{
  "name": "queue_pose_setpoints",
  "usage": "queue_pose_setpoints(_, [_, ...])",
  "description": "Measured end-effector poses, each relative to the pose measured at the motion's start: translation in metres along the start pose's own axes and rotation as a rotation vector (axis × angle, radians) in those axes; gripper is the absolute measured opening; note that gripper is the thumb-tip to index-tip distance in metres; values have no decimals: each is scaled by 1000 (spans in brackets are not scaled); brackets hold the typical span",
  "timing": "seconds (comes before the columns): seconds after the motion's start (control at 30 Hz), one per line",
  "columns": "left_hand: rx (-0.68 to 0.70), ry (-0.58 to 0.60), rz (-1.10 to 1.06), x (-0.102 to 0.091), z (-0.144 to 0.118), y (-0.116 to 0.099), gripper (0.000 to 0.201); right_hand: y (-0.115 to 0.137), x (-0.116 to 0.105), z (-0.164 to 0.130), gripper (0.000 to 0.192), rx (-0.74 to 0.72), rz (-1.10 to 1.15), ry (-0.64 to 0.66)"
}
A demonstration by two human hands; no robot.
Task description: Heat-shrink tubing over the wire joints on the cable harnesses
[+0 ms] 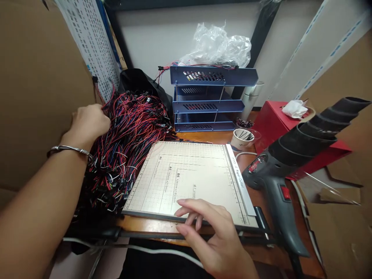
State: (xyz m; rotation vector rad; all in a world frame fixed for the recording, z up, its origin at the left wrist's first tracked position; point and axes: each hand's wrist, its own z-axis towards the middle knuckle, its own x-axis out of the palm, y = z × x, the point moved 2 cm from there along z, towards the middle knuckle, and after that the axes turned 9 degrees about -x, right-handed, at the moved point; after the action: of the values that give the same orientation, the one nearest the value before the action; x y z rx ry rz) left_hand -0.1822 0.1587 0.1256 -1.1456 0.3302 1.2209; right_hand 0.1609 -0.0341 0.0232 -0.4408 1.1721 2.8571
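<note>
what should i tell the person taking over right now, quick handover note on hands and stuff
Left hand: reaching into the pile of red and black wires at the left of the desk, fingers among the strands; whether it has a grip on any is hidden.
Right hand: open, fingertips resting on the near edge of the paper cutter board, holding nothing.
Around: heat gun lies to the right of the board, untouched. Blue tray rack stands behind, paper cup beside it.
Done: no wire lies on the board.
Left: the wires are all in the pile.
</note>
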Motion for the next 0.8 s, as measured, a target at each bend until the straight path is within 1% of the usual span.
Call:
queue_pose_setpoints(0.07, [-65,15,97,1,-1,11,53,-2,0,1,27,18,14,7])
queue_pose_setpoints(0.1, [-98,17,133,0,-1,13,58,-3,1,1,26,28,20,13])
queue_pose_setpoints(0.17, [-120,15,195,-4,-4,5,60,-8,0,1,25,57,37,34])
queue_pose_setpoints(0.23, [-101,6,253,-9,-12,-17,50,-16,-2,0,24,148,56,41])
queue_pose_setpoints(0.3, [-39,-8,313,-11,-26,-53,33,-25,-6,-2,22,307,42,14])
queue_pose_setpoints(0.33, [17,-43,384,-9,-35,-74,35,-29,-9,-3,23,390,21,-10])
queue_pose_setpoints(0.37, [78,-54,397,-3,-43,-96,41,-32,-11,-4,25,465,1,-38])
queue_pose_setpoints(0.4, [139,-25,372,7,-52,-118,44,-34,-13,-5,29,527,-9,-69])
queue_pose_setpoints(0.43, [171,41,338,21,-60,-137,44,-36,-15,-6,32,576,-9,-102])
queue_pose_setpoints(0.47, [197,136,304,39,-66,-155,43,-37,-15,-7,35,615,0,-134])
queue_pose_setpoints(0.5, [244,257,272,60,-72,-170,42,-37,-16,-7,36,645,12,-162])
queue_pose_setpoints(0.53, [286,367,253,82,-77,-182,42,-38,-15,-8,37,666,22,-184])
queue_pose_setpoints(0.57, [324,436,240,104,-81,-191,41,-39,-15,-8,38,678,26,-197])
queue_pose_setpoints(0.63, [383,541,222,144,-84,-200,37,-43,-13,-8,38,677,21,-188])
queue_pose_setpoints(0.7, [404,629,224,176,-82,-196,37,-47,-12,-8,39,664,8,-156])
queue_pose_setpoints(0.73, [402,665,233,187,-79,-192,38,-49,-12,-8,40,656,1,-139])
queue_pose_setpoints(0.8, [397,729,248,203,-69,-179,35,-50,-12,-8,41,647,-12,-128])
